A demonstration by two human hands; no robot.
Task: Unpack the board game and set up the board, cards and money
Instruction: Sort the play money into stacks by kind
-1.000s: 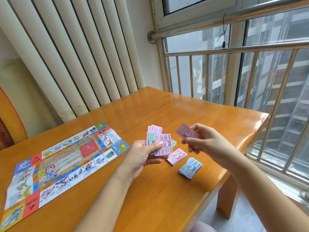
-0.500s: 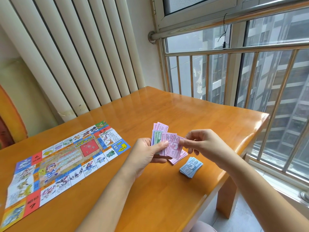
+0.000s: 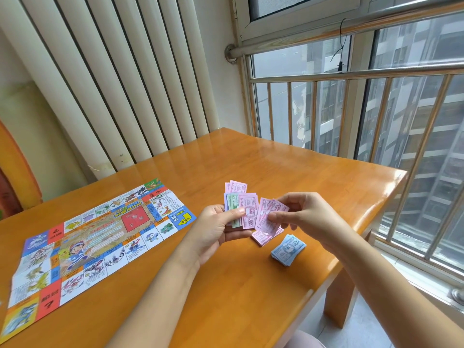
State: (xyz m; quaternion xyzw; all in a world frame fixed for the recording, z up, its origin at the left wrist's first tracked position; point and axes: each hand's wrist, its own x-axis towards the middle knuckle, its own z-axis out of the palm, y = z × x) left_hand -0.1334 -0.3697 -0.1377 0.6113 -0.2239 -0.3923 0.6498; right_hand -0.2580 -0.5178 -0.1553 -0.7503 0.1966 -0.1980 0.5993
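Observation:
The colourful paper game board (image 3: 95, 237) lies unfolded flat on the left of the wooden table (image 3: 288, 172). My left hand (image 3: 216, 229) holds a fanned bundle of play money (image 3: 241, 204), pink notes with a green one among them, thumb on top. My right hand (image 3: 303, 217) pinches one or two pink 1000 notes (image 3: 270, 214) just right of the bundle, above a small pink pile (image 3: 266, 236) on the table. A stack of blue 500 notes (image 3: 288, 248) lies beside that pile, near the table's right edge.
Vertical blinds (image 3: 120, 79) hang behind the table. A window with a metal railing (image 3: 351, 109) runs along the right, close to the table edge. A curved orange object (image 3: 17, 167) shows at the far left.
My right hand, which held a single pink note up and apart a second ago, has come back to the bundle and now pinches pink notes at its right side, drawing them slightly away.

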